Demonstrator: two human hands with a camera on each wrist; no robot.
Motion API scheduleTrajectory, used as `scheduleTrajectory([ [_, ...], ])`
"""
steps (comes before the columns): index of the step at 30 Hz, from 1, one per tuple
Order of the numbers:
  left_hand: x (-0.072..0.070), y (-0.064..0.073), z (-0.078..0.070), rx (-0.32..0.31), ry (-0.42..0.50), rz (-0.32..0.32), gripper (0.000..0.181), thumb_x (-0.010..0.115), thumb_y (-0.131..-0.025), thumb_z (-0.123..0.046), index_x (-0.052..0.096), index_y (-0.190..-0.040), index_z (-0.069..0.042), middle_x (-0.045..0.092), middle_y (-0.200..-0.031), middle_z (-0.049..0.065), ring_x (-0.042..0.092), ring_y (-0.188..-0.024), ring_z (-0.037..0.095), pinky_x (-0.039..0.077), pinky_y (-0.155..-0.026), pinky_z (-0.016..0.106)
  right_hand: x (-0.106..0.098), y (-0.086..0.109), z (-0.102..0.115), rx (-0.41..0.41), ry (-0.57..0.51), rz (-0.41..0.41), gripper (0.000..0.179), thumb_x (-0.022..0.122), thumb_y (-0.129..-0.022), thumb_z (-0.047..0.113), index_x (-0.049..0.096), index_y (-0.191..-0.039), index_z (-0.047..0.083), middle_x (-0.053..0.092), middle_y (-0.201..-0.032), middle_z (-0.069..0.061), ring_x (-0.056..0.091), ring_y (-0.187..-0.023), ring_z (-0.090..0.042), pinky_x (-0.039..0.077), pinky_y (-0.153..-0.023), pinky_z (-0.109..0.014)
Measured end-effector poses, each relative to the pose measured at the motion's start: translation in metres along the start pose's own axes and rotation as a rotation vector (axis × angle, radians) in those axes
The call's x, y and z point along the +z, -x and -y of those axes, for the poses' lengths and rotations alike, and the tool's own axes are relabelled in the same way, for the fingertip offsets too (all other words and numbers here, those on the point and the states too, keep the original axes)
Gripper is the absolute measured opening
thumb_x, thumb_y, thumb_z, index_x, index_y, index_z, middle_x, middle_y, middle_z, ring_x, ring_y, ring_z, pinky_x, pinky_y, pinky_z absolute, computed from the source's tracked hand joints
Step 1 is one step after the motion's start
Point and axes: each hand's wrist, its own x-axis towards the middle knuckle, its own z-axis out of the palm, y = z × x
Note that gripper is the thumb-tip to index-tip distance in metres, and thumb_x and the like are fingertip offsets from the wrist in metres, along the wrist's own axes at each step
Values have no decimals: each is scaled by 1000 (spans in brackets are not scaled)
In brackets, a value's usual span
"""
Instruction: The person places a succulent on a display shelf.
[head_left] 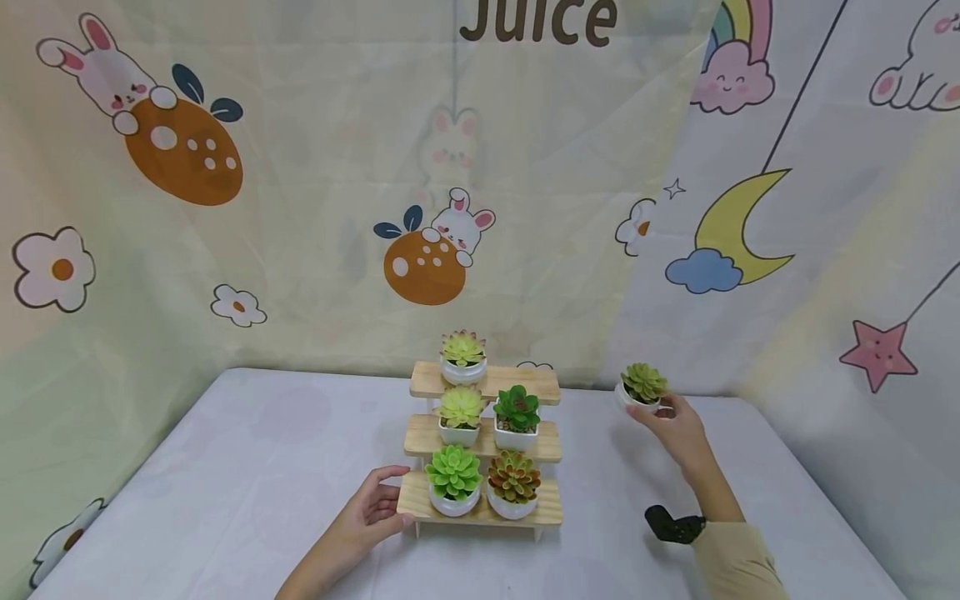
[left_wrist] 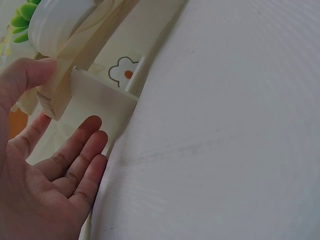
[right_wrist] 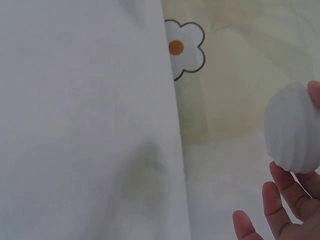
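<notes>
A three-step wooden plant stand (head_left: 480,515) stands on the table, with several potted succulents on its boards. My left hand (head_left: 369,510) grips the left end of its lowest board; in the left wrist view the thumb and index finger pinch that board end (left_wrist: 60,95), the other fingers apart from it. On the right, my right hand (head_left: 678,429) holds a small succulent (head_left: 643,383) in a round white pot, raised above the table. The right wrist view shows the ribbed white pot (right_wrist: 292,130) between thumb and fingers; its plant is out of sight there.
The top board bears one light green succulent (head_left: 462,354) at its left. Below it are a yellow-green one (head_left: 460,407) and a dark green one (head_left: 517,408); the lowest board holds a bright green (head_left: 453,473) and a reddish one (head_left: 513,477). A printed curtain (head_left: 315,250) hangs behind the table (head_left: 247,467).
</notes>
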Motion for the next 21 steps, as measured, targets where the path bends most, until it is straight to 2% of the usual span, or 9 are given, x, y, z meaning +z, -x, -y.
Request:
scheduleTrajectory([
  [6,0,0,-1,7,-6,4,65,68,-84,-19,32,-138,-9,57,-114,15,55,-98,19,47,-80,22,3,12,34,-83,-15,-5,79,62,-85,49,31,-140,1,44,-128,-19,42,-114,-29,40,-80,-33],
  [11,1,1,-2,7,-6,-9,66,68,-84,-19,32,-138,-8,57,-113,16,55,-99,20,47,-81,22,9,23,59,-167,-24,-4,77,64,-85,46,33,-140,3,46,-127,-17,43,-113,-26,40,-90,-39],
  [16,1,1,-1,6,-4,-9,65,68,-84,-19,33,-138,-9,57,-113,16,54,-100,20,46,-81,22,15,31,76,-262,-45,-2,69,66,-85,37,38,-137,2,50,-122,-18,45,-112,-27,37,-96,-44],
  [21,0,1,0,16,-4,1,65,68,-84,-19,32,-138,-9,57,-114,16,55,-100,20,47,-81,22,24,35,87,-287,-56,19,67,68,-84,36,40,-136,3,52,-120,-19,46,-113,-30,36,-99,-49],
])
